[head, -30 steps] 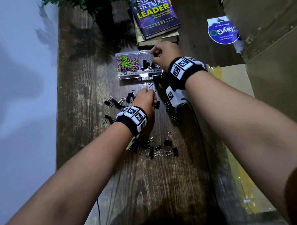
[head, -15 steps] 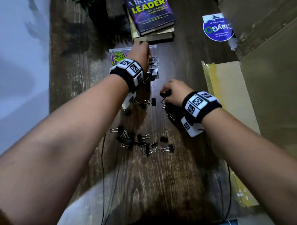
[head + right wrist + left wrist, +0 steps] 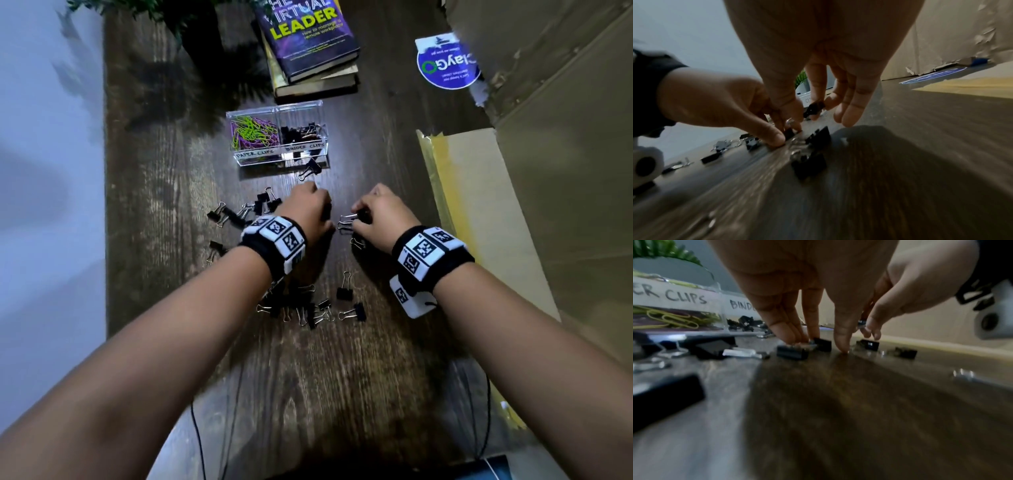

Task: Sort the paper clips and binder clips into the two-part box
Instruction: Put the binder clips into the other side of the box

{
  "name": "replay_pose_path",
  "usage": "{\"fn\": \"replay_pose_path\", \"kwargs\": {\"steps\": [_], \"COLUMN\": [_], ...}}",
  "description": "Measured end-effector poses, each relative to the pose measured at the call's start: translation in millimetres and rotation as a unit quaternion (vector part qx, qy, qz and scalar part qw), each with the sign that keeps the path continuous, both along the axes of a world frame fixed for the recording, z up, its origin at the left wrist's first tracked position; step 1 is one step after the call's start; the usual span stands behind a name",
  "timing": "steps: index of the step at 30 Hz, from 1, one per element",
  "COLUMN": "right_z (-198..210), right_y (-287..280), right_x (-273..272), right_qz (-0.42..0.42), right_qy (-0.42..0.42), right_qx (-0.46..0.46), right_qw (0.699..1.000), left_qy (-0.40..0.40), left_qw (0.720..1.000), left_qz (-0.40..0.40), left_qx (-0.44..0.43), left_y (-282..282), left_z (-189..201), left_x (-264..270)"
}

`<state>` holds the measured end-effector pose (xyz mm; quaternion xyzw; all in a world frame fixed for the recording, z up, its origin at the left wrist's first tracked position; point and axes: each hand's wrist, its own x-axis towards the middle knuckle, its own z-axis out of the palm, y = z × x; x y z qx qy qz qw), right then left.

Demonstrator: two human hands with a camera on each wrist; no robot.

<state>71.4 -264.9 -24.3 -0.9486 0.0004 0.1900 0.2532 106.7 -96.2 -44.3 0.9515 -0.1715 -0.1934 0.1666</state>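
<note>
A clear two-part box (image 3: 281, 161) stands on the dark wooden table; its left part holds green and purple paper clips (image 3: 251, 132), its right part black binder clips (image 3: 301, 132). Just in front of the box, my left hand (image 3: 308, 209) reaches down and pinches a black binder clip (image 3: 789, 132) on the table between thumb and fingers. Beside it my right hand (image 3: 376, 212) pinches another binder clip (image 3: 813, 108) just above the table, its silver handles (image 3: 346, 219) sticking out leftward. Several loose binder clips lie left of the hands (image 3: 239, 210) and near my wrists (image 3: 308, 308). One clip (image 3: 310, 168) lies against the box front.
Stacked books (image 3: 308, 41) and a potted plant (image 3: 191, 20) stand behind the box. A round blue sticker (image 3: 447, 65) lies at the back right. Cardboard (image 3: 565, 171) borders the right side. Black cables (image 3: 198, 438) run near the front edge. The table ends on the left.
My left hand came back from the box to the clips on the table. My right hand, at the box a second ago, is down by the clips and now grips one.
</note>
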Motion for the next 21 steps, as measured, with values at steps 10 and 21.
{"fn": "replay_pose_path", "kwargs": {"steps": [10,21], "right_z": [-10.9,-1.1], "right_y": [4.4,-7.2], "right_x": [-25.0,-42.4], "right_qz": [-0.002,-0.093], "right_qy": [-0.026,-0.011], "right_qx": [0.002,0.07], "right_qw": [1.0,0.993], "left_qy": [-0.061,0.011], "left_qw": [0.994,0.995], "left_qz": [0.062,0.1], "left_qx": [-0.064,0.0], "left_y": [16.8,24.4], "left_z": [12.4,6.5], "left_x": [-5.3,-43.9]}}
